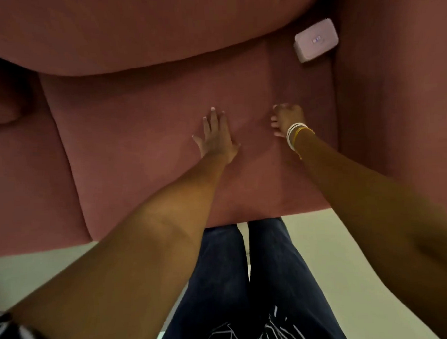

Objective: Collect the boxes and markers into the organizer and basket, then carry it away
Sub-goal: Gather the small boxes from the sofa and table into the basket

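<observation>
L hand (217, 136) flat, fingers straight on sofa cushion (144, 147), prob. bracing; R hand (288, 119) curled, grip unclear. Box (316, 40) well beyond R fingertips.

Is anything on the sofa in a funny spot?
Yes. A small pale box lies tilted in the back right corner of the sofa seat, wedged by the armrest, far from both hands. No basket or organizer shows.
</observation>
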Demonstrator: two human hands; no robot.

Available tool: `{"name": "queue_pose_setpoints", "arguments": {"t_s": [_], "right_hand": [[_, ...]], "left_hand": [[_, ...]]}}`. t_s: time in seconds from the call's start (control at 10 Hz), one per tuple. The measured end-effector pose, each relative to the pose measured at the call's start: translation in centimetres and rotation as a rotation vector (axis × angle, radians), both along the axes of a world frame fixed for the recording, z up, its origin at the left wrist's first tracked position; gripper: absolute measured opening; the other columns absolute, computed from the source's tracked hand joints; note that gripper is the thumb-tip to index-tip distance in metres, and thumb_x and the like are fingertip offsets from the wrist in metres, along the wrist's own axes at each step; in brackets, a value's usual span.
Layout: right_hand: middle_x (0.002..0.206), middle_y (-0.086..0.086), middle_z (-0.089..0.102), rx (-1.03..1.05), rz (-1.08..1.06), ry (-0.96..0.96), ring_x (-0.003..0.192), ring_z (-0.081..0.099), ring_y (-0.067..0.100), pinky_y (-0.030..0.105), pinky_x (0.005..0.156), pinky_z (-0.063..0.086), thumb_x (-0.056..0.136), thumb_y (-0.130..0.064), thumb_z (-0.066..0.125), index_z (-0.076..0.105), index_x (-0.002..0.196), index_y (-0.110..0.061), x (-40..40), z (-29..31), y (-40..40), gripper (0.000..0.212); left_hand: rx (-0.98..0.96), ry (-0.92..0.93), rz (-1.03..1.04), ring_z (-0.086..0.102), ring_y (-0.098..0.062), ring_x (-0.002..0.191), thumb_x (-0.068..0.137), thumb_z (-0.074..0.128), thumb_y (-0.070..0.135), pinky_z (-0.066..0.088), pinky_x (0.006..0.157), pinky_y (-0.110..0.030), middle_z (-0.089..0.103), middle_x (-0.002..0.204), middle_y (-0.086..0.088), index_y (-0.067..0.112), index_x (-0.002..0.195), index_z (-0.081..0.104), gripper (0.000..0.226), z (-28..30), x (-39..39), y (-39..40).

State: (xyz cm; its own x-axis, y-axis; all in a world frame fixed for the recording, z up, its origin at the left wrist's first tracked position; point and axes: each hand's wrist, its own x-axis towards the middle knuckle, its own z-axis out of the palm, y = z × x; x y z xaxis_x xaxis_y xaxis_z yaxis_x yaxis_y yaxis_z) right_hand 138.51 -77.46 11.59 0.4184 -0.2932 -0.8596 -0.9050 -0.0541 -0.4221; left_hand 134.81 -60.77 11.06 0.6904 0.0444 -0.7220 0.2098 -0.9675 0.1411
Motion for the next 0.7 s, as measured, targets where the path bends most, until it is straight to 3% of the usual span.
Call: {"name": "queue_pose_setpoints", "arguments": {"t_s": [0.1,0.3,0.4,0.5,0.6,0.7], "right_hand": [[0.111,0.012,0.057,0.094,-0.110,0.021,0.104,0.058,0.024,0.039,0.080,0.046,0.097,-0.024,0.050,0.059,0.114,-0.015,3.8,0.2,-2.9,0.021],[0.139,0.008,0.047,0.224,-0.441,-0.056,0.123,0.050,0.025,0.041,0.098,0.047,0.082,-0.046,0.068,0.042,0.138,-0.018,9.6,0.2,-4.3,0.068],[0.139,0.006,0.050,0.165,-0.568,-0.062,0.126,0.050,0.026,0.046,0.106,0.042,0.074,-0.054,0.071,0.049,0.131,-0.018,11.2,-0.3,-3.8,0.070],[0.124,0.009,0.063,0.010,-0.537,-0.123,0.110,0.060,0.029,0.041,0.099,0.047,0.060,-0.054,0.076,0.053,0.107,-0.018,11.6,-2.4,-3.0,0.063],[0.109,0.002,0.063,0.006,-0.423,-0.124,0.093,0.060,0.020,0.031,0.084,0.045,0.063,-0.052,0.071,0.047,0.096,-0.019,11.3,-2.1,-2.6,0.053],[0.083,-0.006,0.049,0.063,-0.276,-0.131,0.067,0.049,0.008,0.025,0.076,0.045,0.089,-0.030,0.062,0.043,0.086,-0.020,10.3,-1.5,-1.9,0.021]], "left_hand": [[0.016,0.106,0.040,-0.022,-0.031,0.147,0.068,0.072,0.061,0.013,0.108,-0.072,-0.032,0.157,-0.001,0.024,0.152,-0.018,0.129,-0.9,-0.6,-2.7],[0.097,0.345,0.040,-0.041,-0.038,0.136,0.046,0.079,0.070,0.002,0.105,-0.075,-0.053,0.142,-0.007,0.022,0.139,-0.041,0.160,-1.6,0.6,-3.9],[0.107,0.381,0.034,-0.044,-0.039,0.134,0.043,0.080,0.070,0.002,0.104,-0.076,-0.055,0.140,-0.008,0.021,0.137,-0.043,0.163,-1.7,0.8,-3.9],[0.107,0.412,0.034,-0.045,-0.039,0.132,0.042,0.081,0.069,0.000,0.104,-0.076,-0.056,0.139,-0.008,0.022,0.136,-0.045,0.164,-2.1,0.9,-3.8],[0.106,0.416,0.029,-0.045,-0.039,0.132,0.043,0.082,0.068,0.000,0.104,-0.076,-0.055,0.140,-0.007,0.023,0.136,-0.045,0.163,-2.0,1.0,-3.7],[0.070,0.425,0.019,-0.042,-0.039,0.135,0.047,0.083,0.064,0.003,0.104,-0.076,-0.052,0.144,-0.004,0.024,0.138,-0.042,0.159,-0.5,1.1,-3.4]]}}
